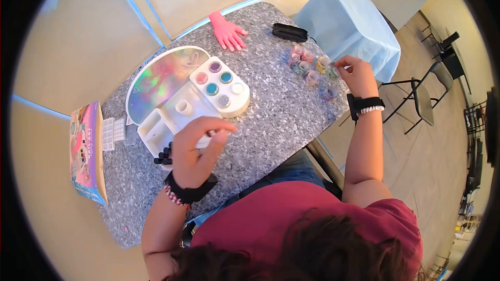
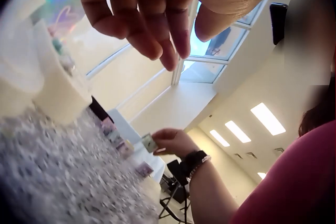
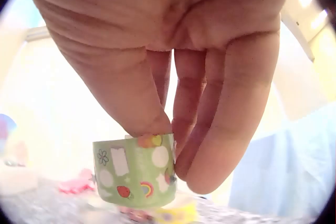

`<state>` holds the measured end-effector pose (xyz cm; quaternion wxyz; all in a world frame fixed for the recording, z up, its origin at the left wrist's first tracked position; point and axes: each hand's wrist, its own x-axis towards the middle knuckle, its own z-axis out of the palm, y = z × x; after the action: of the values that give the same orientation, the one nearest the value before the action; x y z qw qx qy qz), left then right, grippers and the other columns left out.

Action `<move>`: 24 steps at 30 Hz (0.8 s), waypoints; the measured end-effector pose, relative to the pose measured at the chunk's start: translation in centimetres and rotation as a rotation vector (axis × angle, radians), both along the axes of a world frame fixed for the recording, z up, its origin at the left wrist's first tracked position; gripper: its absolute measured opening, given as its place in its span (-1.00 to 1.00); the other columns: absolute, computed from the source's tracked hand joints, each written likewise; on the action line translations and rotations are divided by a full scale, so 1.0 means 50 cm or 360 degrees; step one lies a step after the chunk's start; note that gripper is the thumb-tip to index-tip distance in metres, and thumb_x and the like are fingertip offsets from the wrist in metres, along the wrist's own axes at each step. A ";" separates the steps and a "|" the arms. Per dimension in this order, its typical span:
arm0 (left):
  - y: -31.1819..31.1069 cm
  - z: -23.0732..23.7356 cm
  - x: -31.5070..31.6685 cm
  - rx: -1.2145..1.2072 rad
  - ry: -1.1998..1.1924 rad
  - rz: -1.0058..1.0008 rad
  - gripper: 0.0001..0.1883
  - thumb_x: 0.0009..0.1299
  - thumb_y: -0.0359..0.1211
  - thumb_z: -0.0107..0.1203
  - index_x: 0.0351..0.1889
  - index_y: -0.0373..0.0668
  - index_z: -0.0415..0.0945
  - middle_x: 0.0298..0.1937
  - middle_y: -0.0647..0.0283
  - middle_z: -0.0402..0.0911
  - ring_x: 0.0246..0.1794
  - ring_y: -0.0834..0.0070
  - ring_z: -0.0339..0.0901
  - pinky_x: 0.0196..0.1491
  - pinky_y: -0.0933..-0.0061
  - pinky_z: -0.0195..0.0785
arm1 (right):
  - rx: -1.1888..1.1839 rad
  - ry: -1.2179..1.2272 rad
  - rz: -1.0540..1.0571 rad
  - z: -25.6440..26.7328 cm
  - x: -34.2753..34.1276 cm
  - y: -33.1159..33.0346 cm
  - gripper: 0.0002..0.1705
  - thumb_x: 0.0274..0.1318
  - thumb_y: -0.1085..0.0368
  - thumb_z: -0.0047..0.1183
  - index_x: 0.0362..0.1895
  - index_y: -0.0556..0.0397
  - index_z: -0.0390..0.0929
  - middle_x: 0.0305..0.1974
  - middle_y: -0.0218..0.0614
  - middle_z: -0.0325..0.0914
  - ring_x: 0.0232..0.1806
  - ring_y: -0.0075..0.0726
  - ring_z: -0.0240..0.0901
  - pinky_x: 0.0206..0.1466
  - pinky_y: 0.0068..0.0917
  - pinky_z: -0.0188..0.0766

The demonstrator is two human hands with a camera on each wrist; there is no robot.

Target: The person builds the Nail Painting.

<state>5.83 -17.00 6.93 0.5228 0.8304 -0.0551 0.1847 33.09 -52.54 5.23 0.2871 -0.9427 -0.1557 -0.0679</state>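
Between thumb and fingertips, my right hand pinches a green sticker roll printed with a strawberry, a rainbow and flowers. It is held by its edge, above the far right part of the table. Several more sticker rolls, in pink, yellow and purple, stand close by on the tabletop. My left hand hovers at the near side of the white nail-art station, its fingers loosely bent and nothing between them. In the left wrist view, the fingers hang relaxed and apart.
The station carries pots of coloured glitter, black-capped bottles and an iridescent backboard. A pink practice hand and a black case lie at the back. At left stand a nail-art box and white trays. A blue-covered table adjoins.
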 end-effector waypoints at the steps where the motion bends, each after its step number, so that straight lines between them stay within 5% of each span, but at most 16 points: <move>1: -0.014 -0.008 0.015 -0.0083 0.0131 -0.0088 -0.80 0.61 -0.36 0.23 0.10 -0.20 0.74 -0.01 0.24 0.84 -0.03 0.47 0.73 0.04 0.42 0.50 | 0.0006 0.0002 0.0013 0.021 -0.026 0.021 -0.85 0.20 0.42 0.34 -0.13 0.06 0.82 -0.21 -0.21 0.83 -0.22 -0.15 0.77 -0.06 -0.23 0.67; 5: -0.063 -0.050 0.064 -0.0325 0.0367 -0.0154 -0.76 0.65 -0.39 0.18 0.21 -0.21 0.65 0.11 0.19 0.82 0.04 0.50 0.72 0.07 0.41 0.53 | 0.0425 -0.0030 0.0596 0.075 -0.151 0.135 -0.83 0.20 0.42 0.32 -0.14 0.03 0.65 -0.31 -0.18 0.77 -0.25 -0.08 0.77 -0.15 -0.17 0.64; 10: -0.094 -0.066 0.081 0.0124 0.0292 -0.0055 -0.65 0.55 -0.40 0.33 0.26 -0.15 0.64 0.12 0.19 0.79 0.05 0.35 0.74 0.11 0.30 0.56 | -0.0184 -0.0090 0.1037 -0.005 -0.212 0.228 -0.80 0.24 0.17 0.33 -0.17 -0.09 0.59 -0.34 -0.17 0.70 -0.24 0.18 0.69 -0.17 0.06 0.57; 13: -0.094 -0.078 0.076 0.0412 0.0200 -0.0006 -0.67 0.49 -0.36 0.38 0.20 -0.10 0.69 0.10 0.19 0.77 0.07 0.21 0.72 0.15 0.24 0.56 | -0.0171 0.0090 0.1113 0.002 -0.219 0.238 -0.80 0.21 0.28 0.35 -0.13 -0.07 0.62 -0.27 -0.20 0.71 -0.20 0.06 0.71 -0.11 -0.06 0.58; 16: -0.093 -0.082 0.073 0.0540 0.0126 -0.0043 -0.71 0.46 -0.33 0.41 0.13 -0.06 0.74 0.13 0.21 0.75 0.15 0.14 0.68 0.21 0.18 0.55 | -0.0085 0.0117 0.0788 0.015 -0.138 0.192 -0.76 0.25 0.15 0.37 -0.06 -0.11 0.71 -0.16 -0.18 0.79 -0.07 0.14 0.74 0.01 0.01 0.62; 20: -0.093 -0.088 0.063 0.0682 0.0103 -0.0056 -0.76 0.44 -0.32 0.41 0.04 -0.03 0.76 0.18 0.26 0.72 0.22 0.14 0.64 0.27 0.12 0.52 | -0.0406 -0.0281 0.0203 0.004 -0.001 0.100 -0.54 0.16 0.40 0.37 0.17 -0.07 0.69 0.14 -0.11 0.77 0.21 0.14 0.67 0.28 -0.08 0.58; 24: -0.087 -0.099 0.059 0.0749 0.0120 -0.0036 -0.78 0.43 -0.33 0.40 0.02 -0.04 0.75 0.16 0.25 0.72 0.21 0.14 0.64 0.27 0.12 0.51 | -0.0193 0.0056 0.0450 -0.045 0.091 0.050 -0.46 0.14 0.48 0.26 0.25 -0.07 0.67 0.11 -0.06 0.76 0.20 0.09 0.69 0.30 -0.10 0.58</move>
<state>8.76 -21.34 2.00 0.3184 0.9351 -0.0865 0.1296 37.63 -50.02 2.99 0.2389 -0.9281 -0.2855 -0.0007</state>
